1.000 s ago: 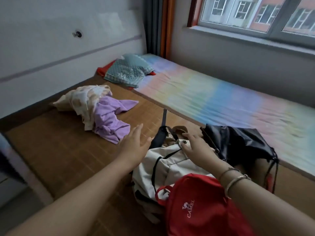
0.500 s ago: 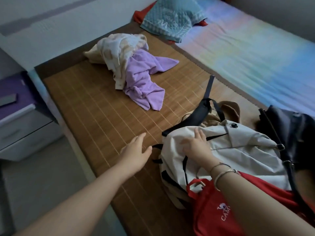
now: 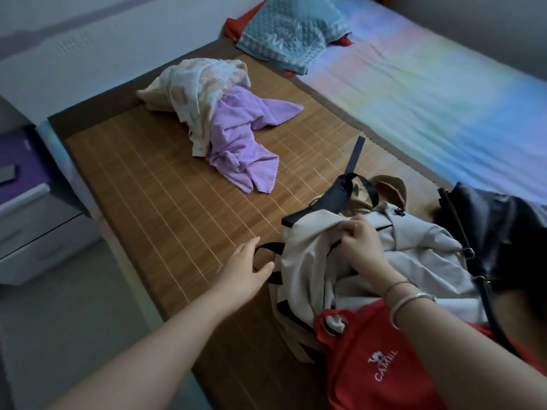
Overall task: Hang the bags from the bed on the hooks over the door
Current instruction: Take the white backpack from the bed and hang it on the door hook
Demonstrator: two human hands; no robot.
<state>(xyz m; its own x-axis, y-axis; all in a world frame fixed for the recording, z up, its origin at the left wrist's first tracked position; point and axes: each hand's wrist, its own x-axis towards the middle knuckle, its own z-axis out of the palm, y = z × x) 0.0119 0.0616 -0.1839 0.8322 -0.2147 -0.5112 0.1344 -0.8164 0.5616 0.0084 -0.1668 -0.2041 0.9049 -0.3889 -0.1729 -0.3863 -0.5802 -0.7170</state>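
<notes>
Three bags lie bunched on the bamboo mat [image 3: 165,184] at the bed's near right. A cream backpack [image 3: 420,247] with black straps is in the middle. A red bag [image 3: 373,362] with white lettering overlaps its near side, and a black bag [image 3: 503,232] sits to its right. My right hand [image 3: 359,242] grips a bunched fold of the cream backpack's fabric. My left hand [image 3: 244,269] reaches in from the left with straight fingers, touching the backpack's black strap loop [image 3: 268,250]. The door and hooks are out of view.
A crumpled cream and purple cloth pile [image 3: 219,119] lies on the mat beyond the bags. A teal quilted pillow [image 3: 290,31] sits at the head, and a pastel sheet [image 3: 429,93] covers the bed's right half. A grey bedside cabinet [image 3: 32,226] stands at left beside the floor [image 3: 71,315].
My right hand has closed on the cream backpack's fabric and bunched it up. My left hand has moved right to the black strap loop. The view has tilted further down.
</notes>
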